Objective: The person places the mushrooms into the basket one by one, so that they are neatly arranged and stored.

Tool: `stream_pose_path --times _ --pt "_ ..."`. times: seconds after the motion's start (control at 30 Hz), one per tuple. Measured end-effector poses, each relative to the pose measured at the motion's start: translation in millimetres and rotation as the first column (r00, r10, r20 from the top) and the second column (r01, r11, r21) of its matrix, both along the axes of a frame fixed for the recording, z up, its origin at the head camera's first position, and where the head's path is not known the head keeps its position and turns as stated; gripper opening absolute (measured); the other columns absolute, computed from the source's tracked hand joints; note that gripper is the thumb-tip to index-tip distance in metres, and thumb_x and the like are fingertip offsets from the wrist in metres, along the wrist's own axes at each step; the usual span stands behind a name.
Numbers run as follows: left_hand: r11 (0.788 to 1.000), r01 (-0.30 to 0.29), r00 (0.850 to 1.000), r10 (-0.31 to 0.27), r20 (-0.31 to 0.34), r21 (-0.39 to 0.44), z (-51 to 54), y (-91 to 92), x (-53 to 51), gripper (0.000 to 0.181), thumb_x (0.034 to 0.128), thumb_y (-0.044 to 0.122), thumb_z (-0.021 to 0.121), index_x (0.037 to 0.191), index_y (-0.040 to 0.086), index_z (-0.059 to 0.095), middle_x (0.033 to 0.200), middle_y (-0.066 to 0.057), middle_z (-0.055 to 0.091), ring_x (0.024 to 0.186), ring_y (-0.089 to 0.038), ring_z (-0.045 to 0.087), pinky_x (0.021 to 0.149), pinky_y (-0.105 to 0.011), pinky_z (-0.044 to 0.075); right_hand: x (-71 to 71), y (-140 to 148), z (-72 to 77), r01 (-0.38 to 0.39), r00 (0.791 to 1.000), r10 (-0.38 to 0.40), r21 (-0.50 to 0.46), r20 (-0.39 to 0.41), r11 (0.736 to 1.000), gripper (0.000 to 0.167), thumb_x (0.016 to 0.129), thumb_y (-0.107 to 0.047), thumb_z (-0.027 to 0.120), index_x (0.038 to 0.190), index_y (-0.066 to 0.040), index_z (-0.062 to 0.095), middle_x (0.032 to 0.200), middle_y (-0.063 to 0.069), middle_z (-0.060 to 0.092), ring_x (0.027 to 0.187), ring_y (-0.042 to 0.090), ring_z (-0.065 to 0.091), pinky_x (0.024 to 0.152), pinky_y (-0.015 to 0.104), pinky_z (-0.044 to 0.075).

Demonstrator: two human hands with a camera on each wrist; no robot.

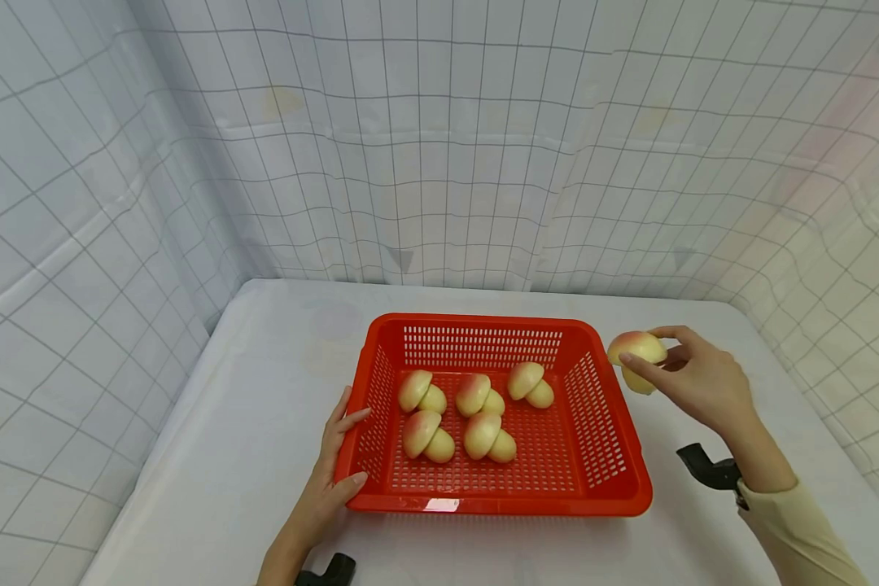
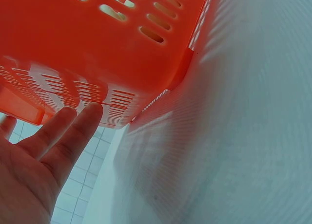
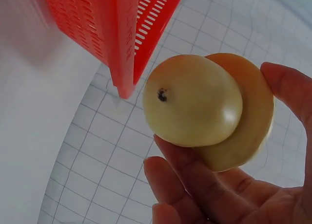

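In the head view my right hand [image 1: 703, 378] holds a yellow, mushroom-shaped piece [image 1: 637, 348] with a reddish cap, just beyond the basket's right rim. The right wrist view shows the thumb on the cap's edge and fingers beneath; the rounded stem [image 3: 192, 100] has a dark spot on its end. My left hand [image 1: 327, 472] rests at the left side of a red plastic basket [image 1: 498, 506], its thumb and a finger over the rim. Other fingers [image 2: 73, 141] lie fairly straight against the outer wall. Several similar mushrooms [image 1: 487, 435] lie on their sides in the basket's left and middle.
A white-covered table [image 1: 278, 366] carries the basket. Behind and beside it hang white curtains [image 1: 439, 163] with a dark grid pattern. Black curved mounts [image 1: 710, 470] sit at both wrists. Slotted walls and a raised rim surround the basket's floor.
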State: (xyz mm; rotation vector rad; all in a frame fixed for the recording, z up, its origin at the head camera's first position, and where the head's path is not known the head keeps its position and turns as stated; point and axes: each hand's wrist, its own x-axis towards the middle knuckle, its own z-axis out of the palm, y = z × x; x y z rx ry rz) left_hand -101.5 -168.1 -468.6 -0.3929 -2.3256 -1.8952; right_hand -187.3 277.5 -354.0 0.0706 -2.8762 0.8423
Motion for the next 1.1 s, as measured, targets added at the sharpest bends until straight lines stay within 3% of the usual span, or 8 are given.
stream_pose_path --times 0.23,0.43,0.77,1.1 --pt "1.000 -0.002 1.000 0.002 -0.003 -0.001 -0.8 -0.1 -0.3 0.067 0.0774 0.012 0.056 0.141 0.010 0.035 0.157 0.008 0.003 0.138 -0.033 0.008 0.089 -0.050 0.046 -3.4 -10 5.8 -0.121 0.985 0.119 0.007 0.122 0.993 0.066 0.077 -0.063 0.065 0.120 -0.014 0.054 0.091 0.006 0.069 0.078 0.022 0.060 0.058 0.032 0.045" --pt "1.000 0.001 1.000 -0.001 -0.012 -0.004 -0.7 -0.6 -1.1 0.067 0.0775 0.012 0.056 0.141 0.009 0.035 0.157 0.008 0.002 0.138 -0.033 0.008 0.090 -0.052 0.046 -8.8 -23 8.6 -0.231 0.958 0.224 0.024 0.179 0.973 0.067 0.074 -0.063 0.069 0.117 -0.014 0.055 0.083 -0.001 0.067 0.073 0.018 0.058 0.058 0.032 0.045" --pt "1.000 0.002 1.000 -0.002 -0.006 -0.001 -1.8 -0.8 -1.0 0.066 0.0778 0.012 0.055 0.141 0.011 0.035 0.157 0.007 0.002 0.138 -0.033 0.008 0.090 -0.050 0.046 -17.8 -48 5.2 -0.402 0.876 0.382 0.007 0.294 0.916 0.058 0.070 -0.058 0.075 0.108 -0.018 0.056 0.070 -0.004 0.063 0.066 0.016 0.056 0.058 0.033 0.045" --pt "1.000 0.014 1.000 -0.014 -0.003 0.010 -1.6 -1.2 -0.8 0.067 0.0776 0.011 0.055 0.142 0.011 0.034 0.157 0.008 0.001 0.138 -0.031 0.008 0.089 -0.049 0.047 -27.0 -71 -6.0 -0.500 0.803 0.458 0.015 0.381 0.866 0.049 0.068 -0.042 0.082 0.101 -0.015 0.059 0.067 -0.002 0.058 0.060 0.015 0.053 0.054 0.032 0.044"
